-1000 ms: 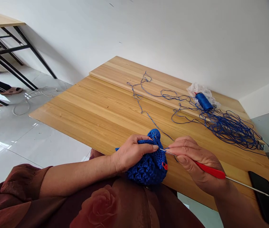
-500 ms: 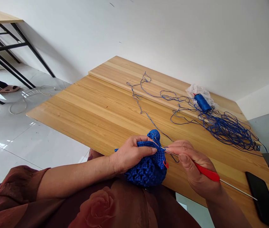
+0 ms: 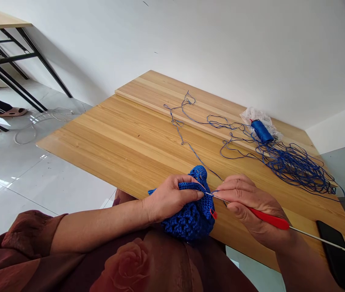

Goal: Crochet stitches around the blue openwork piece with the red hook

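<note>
My left hand (image 3: 172, 196) pinches the upper edge of a blue crocheted piece (image 3: 187, 223), which rests against my lap at the table's near edge. A small red stitch marker (image 3: 213, 213) hangs from its right side. Between the thumb and fingers of my right hand (image 3: 248, 202) is a crochet hook (image 3: 270, 218) with a red handle and a thin metal shaft. The hook's tip meets the work right beside my left thumb. Blue yarn (image 3: 195, 153) runs from the table to my right fingers, where its path is partly hidden.
On the table (image 3: 105, 134), a blue yarn spool (image 3: 261, 130) lies on a clear plastic bag (image 3: 251, 114). Loose yarn (image 3: 297, 168) is heaped at the right. A black phone (image 3: 338, 251) lies by my right forearm. Another person's foot (image 3: 17, 111) shows at far left.
My right hand has shifted slightly right and the hook with it, its tip drawn back a little and lower at the edge of the crocheted piece. My left hand keeps its grip.
</note>
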Motion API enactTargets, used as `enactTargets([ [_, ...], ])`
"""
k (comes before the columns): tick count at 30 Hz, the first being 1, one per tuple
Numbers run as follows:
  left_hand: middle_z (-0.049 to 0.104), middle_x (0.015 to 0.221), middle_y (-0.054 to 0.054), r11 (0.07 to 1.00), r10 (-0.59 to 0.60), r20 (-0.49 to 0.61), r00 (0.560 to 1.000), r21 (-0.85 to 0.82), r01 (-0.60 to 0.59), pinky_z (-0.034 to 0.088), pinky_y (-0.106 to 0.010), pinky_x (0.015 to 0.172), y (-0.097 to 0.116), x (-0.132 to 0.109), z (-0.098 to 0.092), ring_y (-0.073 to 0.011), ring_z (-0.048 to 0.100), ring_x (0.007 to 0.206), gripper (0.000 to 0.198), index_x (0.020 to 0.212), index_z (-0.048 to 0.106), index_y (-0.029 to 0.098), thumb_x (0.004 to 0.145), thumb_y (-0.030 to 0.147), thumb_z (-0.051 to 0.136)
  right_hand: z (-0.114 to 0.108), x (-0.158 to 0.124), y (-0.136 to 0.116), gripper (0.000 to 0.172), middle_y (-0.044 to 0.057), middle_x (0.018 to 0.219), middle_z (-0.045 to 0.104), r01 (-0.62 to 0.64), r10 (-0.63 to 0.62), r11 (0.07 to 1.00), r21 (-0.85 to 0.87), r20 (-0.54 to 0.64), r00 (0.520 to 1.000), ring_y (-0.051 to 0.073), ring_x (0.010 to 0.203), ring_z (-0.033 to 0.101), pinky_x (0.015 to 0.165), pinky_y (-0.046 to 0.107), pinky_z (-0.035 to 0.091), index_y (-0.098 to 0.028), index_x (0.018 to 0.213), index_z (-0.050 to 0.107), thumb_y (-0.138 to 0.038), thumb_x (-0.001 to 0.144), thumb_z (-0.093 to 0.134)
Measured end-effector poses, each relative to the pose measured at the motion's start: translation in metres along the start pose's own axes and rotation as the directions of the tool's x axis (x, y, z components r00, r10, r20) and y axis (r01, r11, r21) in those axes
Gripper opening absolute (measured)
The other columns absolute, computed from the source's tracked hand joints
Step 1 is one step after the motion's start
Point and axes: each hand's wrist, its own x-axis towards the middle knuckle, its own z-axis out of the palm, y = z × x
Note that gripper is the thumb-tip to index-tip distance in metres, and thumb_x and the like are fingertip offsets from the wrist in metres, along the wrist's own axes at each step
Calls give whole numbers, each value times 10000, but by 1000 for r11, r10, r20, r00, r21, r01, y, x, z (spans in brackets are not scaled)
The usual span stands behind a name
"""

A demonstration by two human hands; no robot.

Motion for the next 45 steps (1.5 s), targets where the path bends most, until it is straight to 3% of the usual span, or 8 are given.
enactTargets([
  [6, 732, 826, -48, 997, 47, -17, 999, 68, -45, 498, -313, 742, 1, -2, 1, -192, 652, 752, 262, 857, 699, 158, 705, 358, 773, -5, 7, -9, 204, 5, 993, 755, -9, 15, 997, -83, 73, 997, 209, 1005, 647, 897, 392, 518, -333, 1131, 733, -321, 974, 603],
  [15, 728, 849, -47, 934, 190, -46, 981, 316, -166, 505, -277, 762, 1, -2, -1, -178, 636, 795, 178, 844, 704, 153, 793, 322, 721, 12, 3, -35, 166, 10, 1007, 759, -46, 42, 902, -429, -18, 999, 244, 1018, 606, 914, 429, 403, -288, 1061, 717, -315, 994, 567],
  [22, 699, 813, -22, 903, 212, -96, 973, 399, -158, 478, -263, 731, 1, -1, 1, -159, 602, 768, 131, 798, 687, 160, 781, 283, 730, 27, 0, -41, 144, 60, 979, 755, 9, -65, 794, -607, -71, 995, 266, 996, 583, 847, 427, 363, -192, 1056, 705, -253, 973, 604],
  [33, 734, 796, -23, 818, 395, -68, 916, 479, -318, 493, -268, 750, 1, -2, 4, -168, 641, 764, 123, 765, 702, 166, 774, 275, 758, 40, 1, -50, 92, 66, 903, 748, -59, -89, 746, -664, -186, 978, 280, 930, 617, 840, 440, 381, -200, 1004, 664, -197, 915, 643],
  [36, 749, 823, -34, 821, 393, -51, 918, 469, -325, 507, -280, 782, 3, -2, 5, -181, 662, 792, 109, 806, 732, 161, 778, 263, 762, 40, 1, -45, 260, 104, 1022, 727, -113, 30, 815, -568, -154, 988, 297, 986, 614, 912, 459, 439, -182, 1132, 623, -311, 909, 654],
  [40, 748, 829, -34, 843, 385, -18, 923, 413, -344, 513, -290, 812, 3, -3, 7, -186, 667, 811, 99, 802, 731, 162, 766, 243, 776, 42, 2, -39, 342, 112, 1111, 697, -209, 198, 920, -332, -67, 978, 267, 1021, 648, 853, 401, 530, -192, 1218, 566, -403, 950, 584],
  [43, 721, 792, -22, 878, 362, -18, 932, 343, -334, 507, -275, 778, 2, -3, 5, -159, 633, 760, 115, 774, 704, 159, 767, 248, 777, 40, -2, -40, 446, 155, 1262, 664, -141, 71, 896, -422, -176, 982, 319, 1137, 617, 970, 483, 472, -178, 1299, 538, -373, 909, 632],
  [45, 702, 769, -18, 891, 353, -20, 936, 313, -329, 496, -264, 748, 2, -3, 4, -145, 609, 734, 143, 758, 685, 155, 772, 262, 778, 37, -5, -43, 455, 151, 1227, 687, -110, -18, 838, -534, -229, 973, 340, 1101, 620, 965, 511, 429, -188, 1254, 577, -359, 852, 704],
])
